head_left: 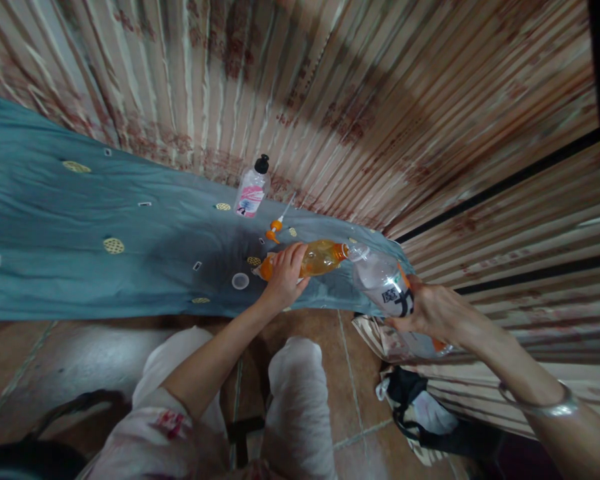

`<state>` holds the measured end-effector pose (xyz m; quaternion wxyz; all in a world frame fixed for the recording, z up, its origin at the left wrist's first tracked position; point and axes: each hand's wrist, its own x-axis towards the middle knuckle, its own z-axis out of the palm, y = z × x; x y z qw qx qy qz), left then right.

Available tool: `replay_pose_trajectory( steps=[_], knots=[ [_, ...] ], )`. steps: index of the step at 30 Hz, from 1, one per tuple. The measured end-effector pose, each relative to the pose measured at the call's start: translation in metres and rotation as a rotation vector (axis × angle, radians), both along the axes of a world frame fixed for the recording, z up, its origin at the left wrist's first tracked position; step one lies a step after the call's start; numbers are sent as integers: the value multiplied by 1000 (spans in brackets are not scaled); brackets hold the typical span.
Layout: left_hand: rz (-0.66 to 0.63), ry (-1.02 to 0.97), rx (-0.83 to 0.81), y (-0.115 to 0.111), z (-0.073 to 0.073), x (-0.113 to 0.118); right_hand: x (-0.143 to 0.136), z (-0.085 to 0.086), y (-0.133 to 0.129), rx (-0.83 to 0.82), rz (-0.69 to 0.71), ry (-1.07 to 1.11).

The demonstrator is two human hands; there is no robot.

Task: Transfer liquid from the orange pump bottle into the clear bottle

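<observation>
My left hand (285, 277) is wrapped round a bottle of orange-yellow liquid (323, 259), which lies tilted almost flat with its neck to the right. Held in my right hand (433, 310) is a large clear plastic bottle (380, 280) with a white, black and orange label. The two bottle mouths meet, or nearly so; whether liquid passes between them I cannot make out. An orange pump top (274, 230) with a thin tube lies on the cloth behind the orange bottle. Left of my left hand lies a small round whitish cap (240, 281).
A clear bottle with a pink label and black pump (253, 188) stands near the curtain. Blue-green patterned cloth (55, 213) covers the long surface. Pleated curtains (205, 87) hang behind and at right. Below is a tiled floor (350, 373) with a dark bag (410, 400).
</observation>
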<state>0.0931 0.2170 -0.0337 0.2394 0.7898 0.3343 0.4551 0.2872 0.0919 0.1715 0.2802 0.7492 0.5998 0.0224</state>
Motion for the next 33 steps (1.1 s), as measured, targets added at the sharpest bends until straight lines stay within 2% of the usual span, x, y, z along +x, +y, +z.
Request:
replay_pose_trajectory(
  steps=[8, 23, 33],
  knots=[
    [2, 16, 3, -1, 1, 0, -2, 2, 1, -34, -2, -10],
    [-15, 6, -14, 0, 1, 0, 5, -2, -3, 22, 29, 39],
    [-10, 5, -9, 0, 1, -1, -2, 1, 1, -8, 16, 27]
  ],
)
